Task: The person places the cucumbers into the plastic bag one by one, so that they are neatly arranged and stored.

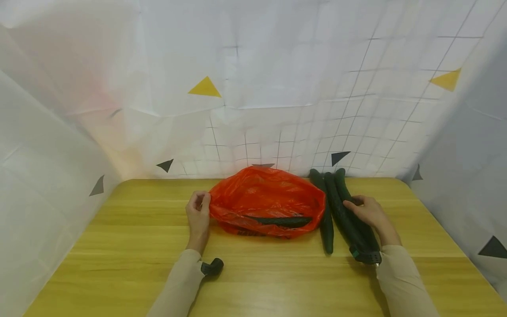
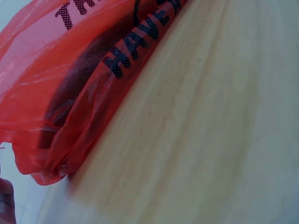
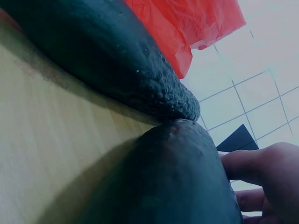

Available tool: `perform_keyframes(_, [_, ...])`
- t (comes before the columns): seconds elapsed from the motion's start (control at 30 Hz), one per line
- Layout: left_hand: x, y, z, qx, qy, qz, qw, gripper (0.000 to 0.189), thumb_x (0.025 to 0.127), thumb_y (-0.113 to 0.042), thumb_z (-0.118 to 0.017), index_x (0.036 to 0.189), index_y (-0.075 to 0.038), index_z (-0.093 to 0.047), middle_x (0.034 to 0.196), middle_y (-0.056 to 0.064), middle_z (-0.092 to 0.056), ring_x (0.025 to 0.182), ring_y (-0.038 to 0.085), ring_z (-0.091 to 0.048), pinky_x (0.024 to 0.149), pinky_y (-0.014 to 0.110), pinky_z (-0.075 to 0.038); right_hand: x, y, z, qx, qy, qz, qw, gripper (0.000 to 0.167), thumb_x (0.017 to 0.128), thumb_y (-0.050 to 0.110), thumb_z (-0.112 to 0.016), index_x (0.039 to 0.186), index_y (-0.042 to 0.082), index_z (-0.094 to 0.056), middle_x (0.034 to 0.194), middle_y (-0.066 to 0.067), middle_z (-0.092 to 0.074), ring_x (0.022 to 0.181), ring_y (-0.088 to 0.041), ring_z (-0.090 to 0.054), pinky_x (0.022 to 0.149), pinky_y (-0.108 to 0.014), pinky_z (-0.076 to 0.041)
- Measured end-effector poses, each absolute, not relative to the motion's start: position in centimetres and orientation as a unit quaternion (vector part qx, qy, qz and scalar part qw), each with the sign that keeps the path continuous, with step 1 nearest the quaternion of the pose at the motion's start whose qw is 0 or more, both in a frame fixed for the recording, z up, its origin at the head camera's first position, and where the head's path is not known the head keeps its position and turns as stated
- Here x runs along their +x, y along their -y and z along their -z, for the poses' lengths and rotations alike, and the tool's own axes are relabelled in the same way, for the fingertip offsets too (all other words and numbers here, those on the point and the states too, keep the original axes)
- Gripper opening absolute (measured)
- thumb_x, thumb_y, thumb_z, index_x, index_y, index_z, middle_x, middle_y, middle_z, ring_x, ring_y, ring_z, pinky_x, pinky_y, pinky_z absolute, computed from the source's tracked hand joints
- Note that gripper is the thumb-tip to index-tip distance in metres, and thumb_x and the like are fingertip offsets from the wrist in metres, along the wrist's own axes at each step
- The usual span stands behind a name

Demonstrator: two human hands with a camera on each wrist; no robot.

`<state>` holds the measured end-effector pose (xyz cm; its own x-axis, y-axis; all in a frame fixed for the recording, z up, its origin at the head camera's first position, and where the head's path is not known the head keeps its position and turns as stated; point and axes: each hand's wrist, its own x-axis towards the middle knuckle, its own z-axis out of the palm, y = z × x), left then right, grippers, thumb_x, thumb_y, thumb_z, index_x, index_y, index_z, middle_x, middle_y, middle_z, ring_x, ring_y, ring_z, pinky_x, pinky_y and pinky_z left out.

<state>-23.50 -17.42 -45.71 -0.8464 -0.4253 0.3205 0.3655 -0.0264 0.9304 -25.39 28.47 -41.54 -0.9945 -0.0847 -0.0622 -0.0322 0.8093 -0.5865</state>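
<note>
Soft light, faint shadows, bluish wrist views

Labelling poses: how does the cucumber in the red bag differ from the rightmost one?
The bagged cucumber lies inside the red bag; the rightmost cucumber lies on the table.
The bagged cucumber lies crosswise; the rightmost cucumber runs front to back.
The right hand touches the rightmost cucumber, not the bagged cucumber.
Both are dark green.

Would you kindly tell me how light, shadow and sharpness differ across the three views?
Head: soft light, a faint sheen on the bag, a shadow beside the right sleeve; left wrist: bluish cast, table blurred, print legible; right wrist: bluish too, glints on the far cucumber, near cucumber softer, both shadowing the table.
</note>
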Motion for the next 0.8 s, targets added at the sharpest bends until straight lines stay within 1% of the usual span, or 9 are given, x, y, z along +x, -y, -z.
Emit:
perform_keyframes(0.13, [-23.12,17.40,45.19,0.019,0.636,0.724,0.267,0.014,0.091,-0.008,-0.059,0.094,0.006,-0.059,0.087,0.002,-0.058,0.083,0.012,-0.054,0.076,0.017,-0.047,-25.45,-28.49,41.69,-0.033,-0.951,0.306,0.028,0.060,0.095,0.038,-0.048,0.125,-0.015,-0.048,0.119,-0.036,-0.054,0.107,-0.047,-0.053,0.088,-0.053,-0.045])
perform_keyframes(0.37, [-23.34,17.28,45.46,0.021,0.631,0.723,0.279,0.009,0.091,-0.009,-0.060,0.091,-0.001,-0.060,0.086,0.000,-0.058,0.082,0.011,-0.054,0.076,0.016,-0.047,-25.54,-28.57,41.86,-0.028,-0.950,0.309,0.021,0.058,0.095,0.036,-0.049,0.125,-0.014,-0.048,0.118,-0.036,-0.054,0.105,-0.047,-0.053,0.087,-0.052,-0.045])
perform_keyframes(0.47, [-23.57,17.29,45.79,0.020,0.634,0.717,0.287,0.012,0.091,-0.011,-0.061,0.092,0.001,-0.060,0.085,-0.003,-0.058,0.082,0.011,-0.054,0.075,0.016,-0.046,-25.63,-28.63,41.99,-0.022,-0.950,0.310,0.020,0.058,0.095,0.036,-0.048,0.126,-0.013,-0.048,0.119,-0.035,-0.054,0.106,-0.047,-0.053,0.087,-0.052,-0.044])
perform_keyframes(0.63, [-23.64,17.31,45.89,0.017,0.638,0.714,0.287,0.020,0.091,-0.013,-0.061,0.096,0.007,-0.058,0.086,-0.002,-0.058,0.082,0.010,-0.054,0.075,0.015,-0.046,-25.80,-28.83,42.24,-0.012,-0.951,0.309,0.021,0.060,0.096,0.038,-0.046,0.128,-0.013,-0.046,0.122,-0.036,-0.052,0.108,-0.047,-0.052,0.087,-0.052,-0.045])
perform_keyframes(0.8, [-23.57,17.30,45.86,0.020,0.635,0.720,0.280,0.019,0.092,-0.011,-0.060,0.098,0.006,-0.058,0.088,0.000,-0.058,0.084,0.011,-0.054,0.076,0.016,-0.047,-25.75,-28.85,42.23,-0.013,-0.951,0.310,0.016,0.059,0.096,0.037,-0.046,0.127,-0.014,-0.047,0.123,-0.037,-0.051,0.107,-0.048,-0.053,0.086,-0.053,-0.046])
